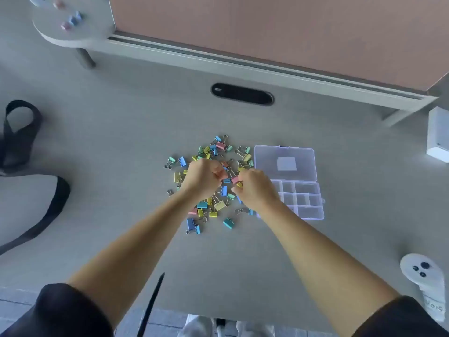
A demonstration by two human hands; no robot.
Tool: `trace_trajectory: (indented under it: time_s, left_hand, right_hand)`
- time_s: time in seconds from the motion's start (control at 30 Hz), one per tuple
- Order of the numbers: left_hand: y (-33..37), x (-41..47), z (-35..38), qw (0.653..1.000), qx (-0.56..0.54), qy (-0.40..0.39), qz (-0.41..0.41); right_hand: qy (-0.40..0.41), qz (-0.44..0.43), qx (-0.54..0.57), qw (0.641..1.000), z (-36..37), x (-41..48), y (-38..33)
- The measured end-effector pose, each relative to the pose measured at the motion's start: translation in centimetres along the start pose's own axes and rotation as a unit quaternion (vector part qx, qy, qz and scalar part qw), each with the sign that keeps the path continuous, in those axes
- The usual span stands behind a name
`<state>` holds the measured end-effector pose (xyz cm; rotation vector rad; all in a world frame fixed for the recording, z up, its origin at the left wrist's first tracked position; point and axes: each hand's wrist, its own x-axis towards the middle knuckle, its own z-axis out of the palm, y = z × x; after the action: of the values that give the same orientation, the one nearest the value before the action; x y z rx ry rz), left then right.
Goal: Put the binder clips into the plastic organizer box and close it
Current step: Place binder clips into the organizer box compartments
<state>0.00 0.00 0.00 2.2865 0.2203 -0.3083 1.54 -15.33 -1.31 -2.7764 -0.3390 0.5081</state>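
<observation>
A loose heap of pastel binder clips (220,206) in blue, yellow, pink and teal lies spread on the grey desk. Both hands hover over its middle. My left hand (202,178) is curled into a fist over the pile; what it holds is hidden by the fingers. My right hand (255,188) is closed on a pink and a yellow clip at its fingertips. Just right of the heap lies the clear plastic organizer box (305,203), open, its compartments showing no clips. Its lid (285,162) is folded flat away from me.
A black cable grommet (241,93) sits in the desk beyond the clips. A grey bag with black straps (29,198) lies at the left edge. A white controller (422,276) rests at the near right, a white box (438,135) at the far right, a black pen (151,305) near me.
</observation>
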Motion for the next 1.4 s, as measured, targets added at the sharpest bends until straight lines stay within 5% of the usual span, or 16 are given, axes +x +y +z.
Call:
trace_trajectory:
  time_s: [0.3,0.5,0.83,1.1,1.4]
  left_hand:
    - [-1.4,-0.2,0.8,0.996,-0.044,0.034,0.066]
    - [-1.1,-0.3,1.6,0.989,-0.042,0.122,0.072]
    - [-2.1,-0.7,5.1,0.953,-0.022,0.260,0.155]
    - [-4.1,-4.9,6.1,0.931,-0.069,0.299,0.197]
    - [-0.3,-3.1,6.2,0.929,-0.075,0.277,0.234]
  right_hand:
    - [0.015,-0.024,-0.105,0.994,0.5,0.6,-0.6]
    - [0.075,-0.019,-0.057,0.995,1.5,0.3,-0.2]
    - [0.125,-0.087,-0.142,0.978,2.4,1.1,-0.4]
    - [0.199,-0.063,0.129,0.969,2.7,-2.5,1.9]
    - [0.278,-0.013,0.270,0.922,-0.5,-5.8,7.8]
